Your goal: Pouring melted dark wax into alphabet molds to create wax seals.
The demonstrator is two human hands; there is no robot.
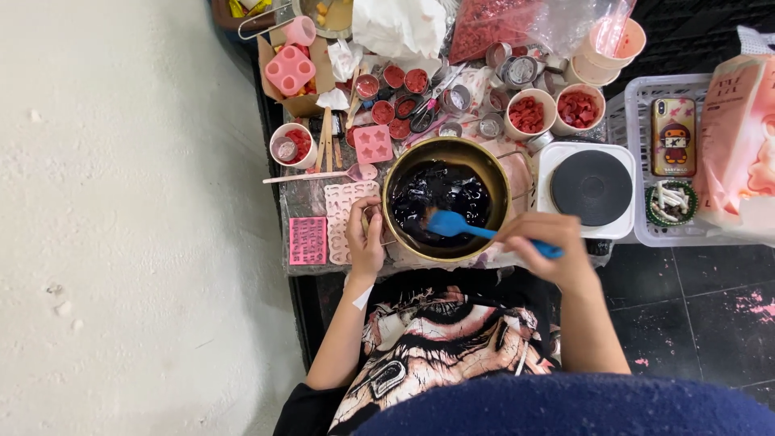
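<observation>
Desk point(311, 202) crowded w/ moulds, cups. Brass bowl point(446, 199) of dark liquid sits centre, close to body for reach. Left hand point(366, 242) grips bowl rim/handle to steady. Right hand point(547, 246) closed round blue spatula point(452, 224), blade dipped in liquid. Hotplate point(591, 187) just beside bowl.

Pale speckled floor point(129, 218) filling the left half of the view, dark tiled floor point(694, 299) at right flecked with pink stains point(755, 305), low cluttered tabletop point(311, 194) between them, white slatted plastic crate point(638, 105) at right, even, soft light
</observation>
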